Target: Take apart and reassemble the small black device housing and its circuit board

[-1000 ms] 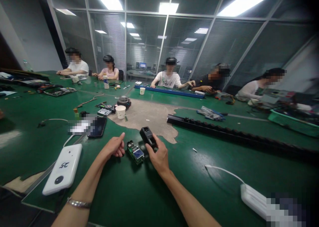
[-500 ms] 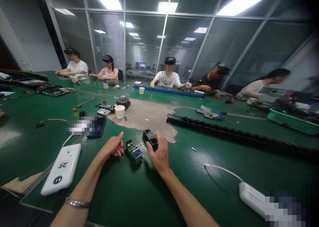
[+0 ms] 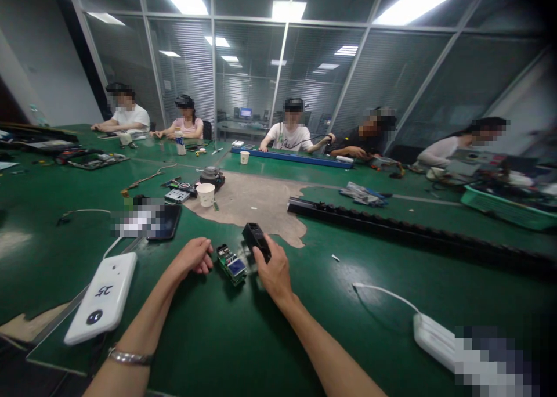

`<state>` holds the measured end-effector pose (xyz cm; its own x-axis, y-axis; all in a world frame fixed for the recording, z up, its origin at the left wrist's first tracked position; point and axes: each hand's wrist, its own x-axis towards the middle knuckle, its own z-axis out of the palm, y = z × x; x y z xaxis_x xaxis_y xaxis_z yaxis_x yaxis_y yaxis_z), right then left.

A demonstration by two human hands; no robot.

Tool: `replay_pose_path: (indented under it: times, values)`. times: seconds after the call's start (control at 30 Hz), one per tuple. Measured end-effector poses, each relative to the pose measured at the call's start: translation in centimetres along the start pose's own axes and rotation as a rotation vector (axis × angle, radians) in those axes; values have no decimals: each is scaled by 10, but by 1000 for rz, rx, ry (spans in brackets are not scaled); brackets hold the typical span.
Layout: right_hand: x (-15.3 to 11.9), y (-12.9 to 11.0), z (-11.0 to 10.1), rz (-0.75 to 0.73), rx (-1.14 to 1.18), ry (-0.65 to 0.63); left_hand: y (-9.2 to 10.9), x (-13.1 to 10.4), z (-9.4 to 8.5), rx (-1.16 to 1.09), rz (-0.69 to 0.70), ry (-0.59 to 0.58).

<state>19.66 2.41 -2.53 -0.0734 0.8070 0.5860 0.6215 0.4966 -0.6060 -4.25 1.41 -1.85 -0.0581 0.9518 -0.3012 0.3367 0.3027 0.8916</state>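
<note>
My right hand [image 3: 273, 264] grips a black plastic housing [image 3: 253, 238], thumb on one side and fingers on the other. Just left of it, a green circuit board [image 3: 231, 264] with a small blue-grey screen lies on the green table [image 3: 209, 339]. Beside the board's left edge rests my left hand [image 3: 198, 256], its fingers curled in; whether anything is inside them is hidden.
A paper cup [image 3: 206, 194] stands beyond my left hand, near loose electronic parts. A long black rail [image 3: 348, 218] crosses the right side. White power banks [image 3: 102, 298] lie at both sides. Several people sit across the table.
The black housing has turned in my right hand, showing a different side. My left hand's thumb, raised before, has folded down over the curled fingers. The view has shifted slightly.
</note>
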Motion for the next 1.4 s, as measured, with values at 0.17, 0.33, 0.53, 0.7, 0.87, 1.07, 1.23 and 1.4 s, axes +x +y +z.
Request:
replay_pose_path:
  times: [0.17,0.33,0.53,0.7,0.87,1.07,1.23,1.4]
  values:
    - [-3,-36,-13,-156,168,-32,2,-3,1,25,15,11]
    - [-15,-54,-11,-281,136,-114,2,-2,0,14,-9,15]
    - [-23,-54,-5,-275,69,-171,-2,2,0,-4,-7,-6]
    - [-23,-55,-8,-253,60,-178,0,3,1,-27,-33,24]
    - [-21,-58,-12,-228,41,-177,5,2,1,-13,-105,29]
    - [-25,-54,-9,-216,-37,-220,7,-2,0,-8,-79,31]
    - [-27,-45,-2,-208,-78,-261,12,-6,-1,54,-56,37]
    - [-25,-48,-3,-207,-36,-223,11,-4,0,-4,-100,52]
